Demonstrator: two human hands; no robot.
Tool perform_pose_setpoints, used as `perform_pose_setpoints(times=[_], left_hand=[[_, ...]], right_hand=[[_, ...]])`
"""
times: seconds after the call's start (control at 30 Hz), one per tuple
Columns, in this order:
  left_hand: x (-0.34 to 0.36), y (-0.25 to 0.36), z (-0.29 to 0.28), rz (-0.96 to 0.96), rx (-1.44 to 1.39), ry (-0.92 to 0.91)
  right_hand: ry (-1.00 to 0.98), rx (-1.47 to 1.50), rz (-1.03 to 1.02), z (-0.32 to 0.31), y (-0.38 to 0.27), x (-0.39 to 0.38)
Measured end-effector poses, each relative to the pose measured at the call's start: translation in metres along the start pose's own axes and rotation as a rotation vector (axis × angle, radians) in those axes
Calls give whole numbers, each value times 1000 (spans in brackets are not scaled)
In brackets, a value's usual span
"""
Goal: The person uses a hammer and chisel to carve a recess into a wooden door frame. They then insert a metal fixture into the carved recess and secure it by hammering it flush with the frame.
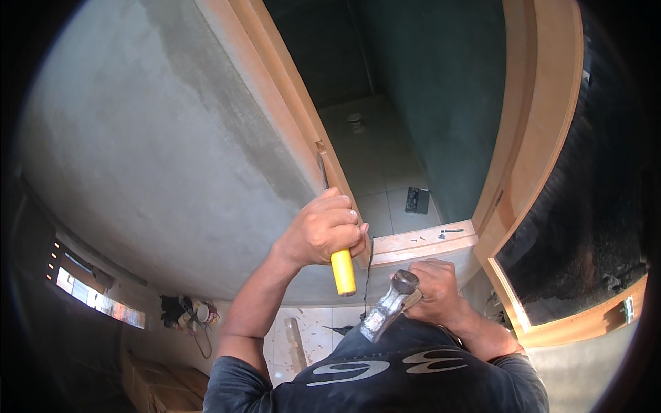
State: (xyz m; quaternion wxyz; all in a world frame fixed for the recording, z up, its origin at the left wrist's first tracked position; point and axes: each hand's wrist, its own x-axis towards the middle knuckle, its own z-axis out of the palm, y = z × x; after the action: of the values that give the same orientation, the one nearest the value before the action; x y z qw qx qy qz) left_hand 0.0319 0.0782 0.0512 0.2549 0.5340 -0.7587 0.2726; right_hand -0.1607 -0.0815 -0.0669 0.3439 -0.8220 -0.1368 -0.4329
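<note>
My left hand (325, 228) grips a chisel (343, 274) by its yellow handle, with the steel blade angled up along the wooden door jamb (296, 89). The blade's tip lies at a small cut notch (319, 146) in that jamb. Lower right, my right hand (434, 289) is closed round a hammer, whose metal head (389, 310) is held a short distance from the chisel's butt, not touching it. The hammer's handle is mostly hidden by my fingers.
Screws and small hardware (451, 231) lie on the wooden sill (392, 255). Inside the dim tiled room is a dark flat object (416, 200). An open glazed wooden sash (544, 227) stands at right, a grey wall (151, 151) at left. Wood shavings and cluttered items (189, 310) are below.
</note>
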Motion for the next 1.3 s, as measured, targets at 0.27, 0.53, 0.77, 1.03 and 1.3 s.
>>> perform_pose_setpoints(times=[0.27, 0.53, 0.77, 1.03, 1.3], left_hand=[[4, -10, -5, -34, -28, -27], [1, -15, -2, -58, -34, 11], [0, -16, -6, -37, -55, 9], [-6, -18, -3, -23, -5, -14], [-22, -3, 21, -173, 71, 392]], right_hand=[[-36, -13, -33, 0, -1, 10], [-21, -32, -81, 0, -2, 19], [43, -252, -204, 4, -23, 44], [10, -266, -215, 8, -25, 36], [-155, -115, 71, -8, -6, 20]])
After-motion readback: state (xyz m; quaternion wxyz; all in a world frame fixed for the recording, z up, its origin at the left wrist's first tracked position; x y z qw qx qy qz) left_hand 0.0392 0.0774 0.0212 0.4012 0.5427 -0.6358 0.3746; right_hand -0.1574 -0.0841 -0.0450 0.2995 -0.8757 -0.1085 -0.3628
